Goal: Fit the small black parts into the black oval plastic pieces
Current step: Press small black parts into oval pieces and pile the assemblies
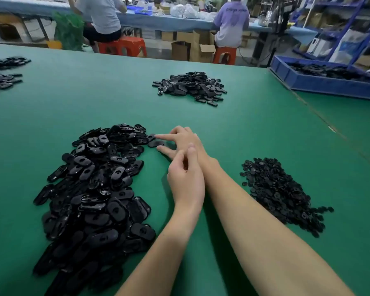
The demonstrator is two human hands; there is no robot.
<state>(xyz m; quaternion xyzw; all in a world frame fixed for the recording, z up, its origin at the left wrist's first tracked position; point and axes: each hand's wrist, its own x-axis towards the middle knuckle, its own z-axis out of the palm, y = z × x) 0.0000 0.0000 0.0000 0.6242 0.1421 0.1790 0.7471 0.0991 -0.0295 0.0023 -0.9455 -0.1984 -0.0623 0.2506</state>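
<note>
Green table [233, 124] is seen filling most of the view. Big heap of black oval pieces [94, 189] is spread on its left side, near edge to mid-table. Blue bin [320, 82] holding more black parts is set at the far right edge. Pile of small black parts [280, 193] is laid right of the forearms. A further oval pile [190, 86] is placed well beyond the hands, mid-table.

Right hand [179, 142] is reached across to the far tip of the big heap, index finger and thumb spread around a single oval piece [156, 143] lying flat on the table; contact is blurred, a grip can't be confirmed. Left hand [186, 178] is held just behind it, touching the right wrist, fingers loosely curled; whether anything is pinched can't be told.
</note>
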